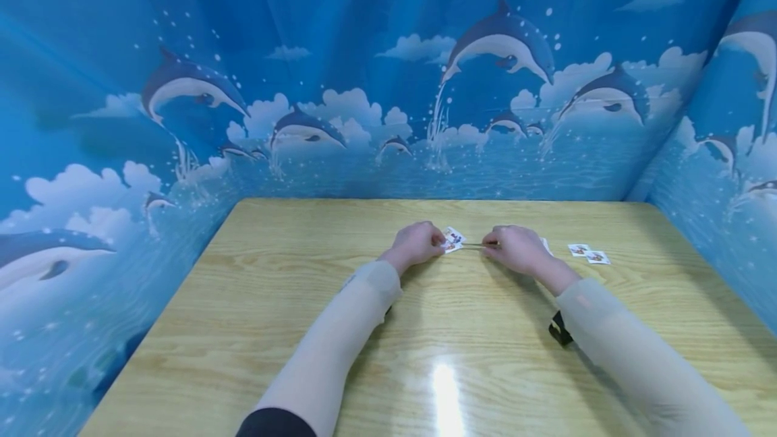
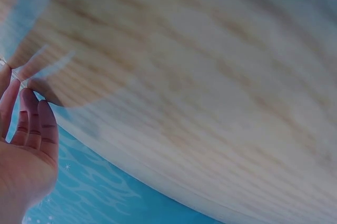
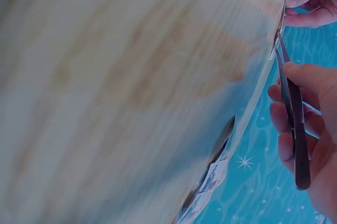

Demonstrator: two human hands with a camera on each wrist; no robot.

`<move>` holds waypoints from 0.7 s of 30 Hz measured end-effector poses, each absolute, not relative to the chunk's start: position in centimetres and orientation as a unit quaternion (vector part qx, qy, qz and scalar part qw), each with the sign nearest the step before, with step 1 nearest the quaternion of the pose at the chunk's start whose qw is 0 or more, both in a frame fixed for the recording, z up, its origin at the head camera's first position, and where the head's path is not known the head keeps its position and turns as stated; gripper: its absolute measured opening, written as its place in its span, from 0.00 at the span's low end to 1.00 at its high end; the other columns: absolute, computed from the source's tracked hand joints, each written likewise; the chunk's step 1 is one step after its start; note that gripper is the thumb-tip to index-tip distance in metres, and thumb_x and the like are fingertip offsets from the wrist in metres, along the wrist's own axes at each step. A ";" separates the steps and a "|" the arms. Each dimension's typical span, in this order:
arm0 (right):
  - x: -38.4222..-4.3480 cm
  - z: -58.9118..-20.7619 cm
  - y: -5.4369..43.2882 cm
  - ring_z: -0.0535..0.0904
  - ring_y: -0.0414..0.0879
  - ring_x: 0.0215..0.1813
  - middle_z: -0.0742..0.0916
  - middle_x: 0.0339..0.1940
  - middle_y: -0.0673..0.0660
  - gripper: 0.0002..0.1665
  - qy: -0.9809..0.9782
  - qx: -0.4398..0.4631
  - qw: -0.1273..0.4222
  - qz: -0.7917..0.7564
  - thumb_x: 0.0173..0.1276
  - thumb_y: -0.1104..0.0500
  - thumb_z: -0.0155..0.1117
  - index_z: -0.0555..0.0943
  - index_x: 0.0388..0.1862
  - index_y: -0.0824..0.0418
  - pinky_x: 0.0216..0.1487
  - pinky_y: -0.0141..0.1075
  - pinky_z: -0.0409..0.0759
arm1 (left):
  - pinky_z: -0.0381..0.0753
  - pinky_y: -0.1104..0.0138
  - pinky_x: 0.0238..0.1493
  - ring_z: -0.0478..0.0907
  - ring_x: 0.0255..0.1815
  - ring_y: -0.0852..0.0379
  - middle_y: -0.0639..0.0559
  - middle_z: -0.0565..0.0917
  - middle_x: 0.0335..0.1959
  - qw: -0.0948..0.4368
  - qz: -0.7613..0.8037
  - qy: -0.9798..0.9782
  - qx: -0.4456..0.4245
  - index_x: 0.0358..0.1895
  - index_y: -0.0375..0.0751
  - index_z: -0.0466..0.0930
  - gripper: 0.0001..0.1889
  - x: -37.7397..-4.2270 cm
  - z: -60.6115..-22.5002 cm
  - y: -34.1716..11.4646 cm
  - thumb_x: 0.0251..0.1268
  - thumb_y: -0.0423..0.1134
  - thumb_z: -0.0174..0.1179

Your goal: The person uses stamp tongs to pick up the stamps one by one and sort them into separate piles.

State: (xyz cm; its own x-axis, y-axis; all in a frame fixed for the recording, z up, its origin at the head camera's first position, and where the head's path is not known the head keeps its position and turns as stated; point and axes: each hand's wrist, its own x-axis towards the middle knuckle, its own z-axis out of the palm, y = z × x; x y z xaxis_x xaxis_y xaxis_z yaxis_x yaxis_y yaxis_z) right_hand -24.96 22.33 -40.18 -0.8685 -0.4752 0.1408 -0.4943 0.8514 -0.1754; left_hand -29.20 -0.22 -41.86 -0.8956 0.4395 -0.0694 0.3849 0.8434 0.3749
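My left hand (image 1: 417, 243) pinches the edge of a small white printed card (image 1: 452, 247) between thumb and fingertips at the far middle of the table. Another printed card (image 1: 452, 233) lies partly under or against it; which, I cannot tell. Across from it, my right hand (image 1: 518, 248) holds metal tweezers (image 3: 295, 124) between thumb and fingers. The tweezers' tips point left and reach the card's right edge; whether they grip it I cannot tell. In the left wrist view, the left hand (image 2: 31, 150) is at the frame's edge, and what it pinches shows only as a thin line.
Two more printed cards, one (image 1: 579, 249) overlapping the other (image 1: 597, 257), lie right of my right hand. A white piece (image 1: 545, 244) shows partly behind that hand. The wooden table (image 1: 291, 302) meets a blue dolphin-print curtain (image 1: 364, 167) at its far edge.
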 end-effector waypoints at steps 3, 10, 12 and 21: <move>-25.0 -40.2 22.4 0.83 0.52 0.38 0.86 0.37 0.56 0.11 -0.963 0.244 0.042 0.106 0.65 0.57 0.68 0.87 0.43 0.61 0.40 0.49 0.80 | 0.75 0.66 0.51 0.78 0.46 0.60 0.57 0.83 0.44 0.075 0.177 0.957 0.217 0.51 0.50 0.85 0.14 -29.3 -41.9 -0.2 0.64 0.47 0.65; -25.2 -39.9 22.2 0.83 0.54 0.42 0.87 0.41 0.59 0.12 -0.965 0.219 -0.014 0.147 0.68 0.57 0.64 0.86 0.45 0.63 0.46 0.52 0.78 | 0.74 0.65 0.52 0.78 0.47 0.59 0.57 0.83 0.45 0.072 0.176 0.958 0.216 0.51 0.51 0.85 0.15 -29.2 -41.9 -0.2 0.63 0.47 0.66; -25.3 -39.8 22.3 0.83 0.55 0.44 0.87 0.42 0.60 0.12 -0.964 0.211 -0.036 0.159 0.69 0.58 0.63 0.85 0.46 0.63 0.48 0.52 0.78 | 0.74 0.64 0.52 0.78 0.47 0.59 0.57 0.83 0.45 0.072 0.178 0.958 0.214 0.51 0.51 0.85 0.14 -29.2 -41.9 -0.2 0.63 0.47 0.66; -25.7 -39.7 22.3 0.82 0.56 0.47 0.87 0.44 0.60 0.13 -0.961 0.206 -0.061 0.174 0.70 0.58 0.62 0.85 0.47 0.64 0.49 0.52 0.77 | 0.74 0.64 0.53 0.78 0.47 0.59 0.57 0.83 0.45 0.072 0.179 0.958 0.214 0.51 0.51 0.85 0.14 -29.2 -41.9 -0.2 0.63 0.47 0.66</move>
State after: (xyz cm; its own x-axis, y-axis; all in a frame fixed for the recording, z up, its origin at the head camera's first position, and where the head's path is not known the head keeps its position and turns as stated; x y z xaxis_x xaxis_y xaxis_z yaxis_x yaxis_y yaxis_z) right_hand -25.66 22.35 -39.74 -0.9078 -0.4169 -0.0463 -0.3743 0.8549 -0.3593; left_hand -29.20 -0.19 -41.95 -0.8980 0.4357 -0.0614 0.3841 0.8443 0.3738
